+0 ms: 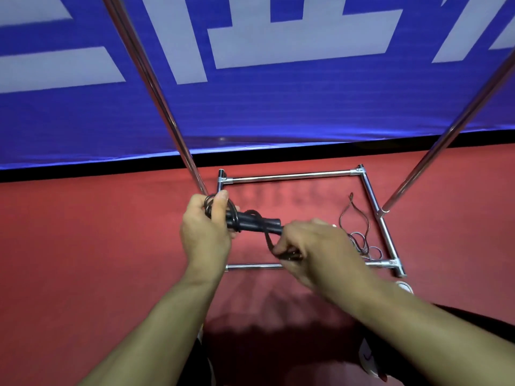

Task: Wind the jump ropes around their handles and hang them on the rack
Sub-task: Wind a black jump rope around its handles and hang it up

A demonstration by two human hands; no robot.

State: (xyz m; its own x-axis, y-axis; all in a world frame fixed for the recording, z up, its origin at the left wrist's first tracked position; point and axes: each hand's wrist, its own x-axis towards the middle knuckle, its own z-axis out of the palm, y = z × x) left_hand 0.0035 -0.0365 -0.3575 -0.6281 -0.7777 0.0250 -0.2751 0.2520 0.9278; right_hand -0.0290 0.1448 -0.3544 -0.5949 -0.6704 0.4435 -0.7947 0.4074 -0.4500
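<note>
Seen from above, a person's left hand (205,227) holds a closed grip around one end of a pair of black jump rope handles (252,220), where black cord (266,238) is looped. The right hand (312,247) pinches a strand of that cord just below the handles' other end. Both hands hover over the chrome rack (292,176), whose base frame rests on a red floor (83,246). A second, thin reddish rope (358,235) lies tangled inside the frame's right side. A blue banner (250,107) runs behind.
</note>
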